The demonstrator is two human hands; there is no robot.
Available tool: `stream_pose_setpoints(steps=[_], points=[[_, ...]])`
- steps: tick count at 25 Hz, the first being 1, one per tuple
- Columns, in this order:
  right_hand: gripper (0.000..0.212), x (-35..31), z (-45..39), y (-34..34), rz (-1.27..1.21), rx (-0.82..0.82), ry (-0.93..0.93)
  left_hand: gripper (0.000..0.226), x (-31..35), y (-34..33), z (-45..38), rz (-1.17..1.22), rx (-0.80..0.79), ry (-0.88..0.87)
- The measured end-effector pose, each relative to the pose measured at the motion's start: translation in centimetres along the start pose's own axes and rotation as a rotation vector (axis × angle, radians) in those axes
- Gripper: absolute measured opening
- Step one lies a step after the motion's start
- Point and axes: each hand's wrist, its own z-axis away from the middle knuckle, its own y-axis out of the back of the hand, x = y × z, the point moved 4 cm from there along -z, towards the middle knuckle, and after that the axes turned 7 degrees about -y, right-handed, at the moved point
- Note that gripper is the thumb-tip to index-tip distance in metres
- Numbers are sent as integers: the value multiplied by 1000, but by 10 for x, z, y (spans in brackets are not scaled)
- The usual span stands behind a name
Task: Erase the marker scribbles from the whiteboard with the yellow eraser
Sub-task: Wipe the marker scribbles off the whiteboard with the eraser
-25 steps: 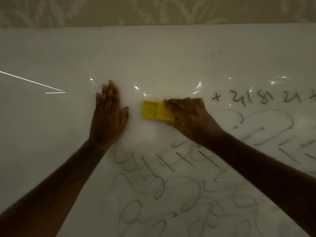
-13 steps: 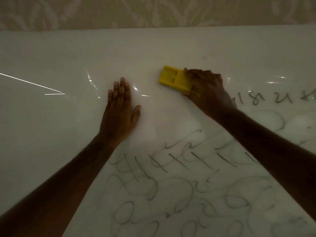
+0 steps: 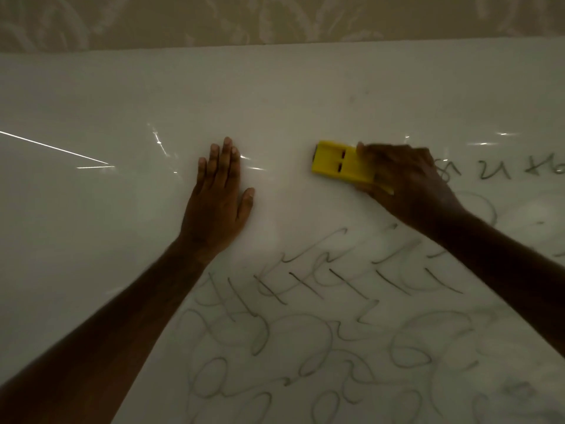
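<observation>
The white whiteboard (image 3: 122, 96) fills most of the head view. My right hand (image 3: 409, 185) grips the yellow eraser (image 3: 339, 163) and presses it flat on the board right of centre. Its left half sticks out past my fingers. My left hand (image 3: 218, 197) lies flat on the board, fingers together, a short way left of the eraser. Dark marker scribbles (image 3: 305, 338) of loops and slanted strokes cover the lower middle and right. A row of written digits (image 3: 495, 171) runs off to the right of my right hand.
A patterned beige wall (image 3: 275, 19) shows above the board's top edge. Bright light streaks (image 3: 55, 146) reflect on the left part of the board. The board's upper and left areas carry no marks.
My right hand carried the eraser up and rightward, then back down a little. The plus sign and first digits of the written row are gone. My left hand stayed flat.
</observation>
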Motion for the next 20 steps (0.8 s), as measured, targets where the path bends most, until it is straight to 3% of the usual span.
stream_pose_setpoints(steps=[5, 9, 12, 16, 20], points=[[66, -31, -43, -28, -77, 42, -57, 74, 20, -4, -26, 29, 21, 16], [63, -47, 21, -24, -97, -2, 81, 74, 20, -5, -21, 17, 12, 25], [60, -24, 55, -9, -64, -29, 117, 74, 24, -5, -20, 16, 14, 46], [64, 35, 24, 7, -54, 21, -68, 79, 35, -6, -23, 20, 3, 66], [67, 29, -18, -5, -129, 56, -168, 79, 46, -8, -35, 7, 25, 60]])
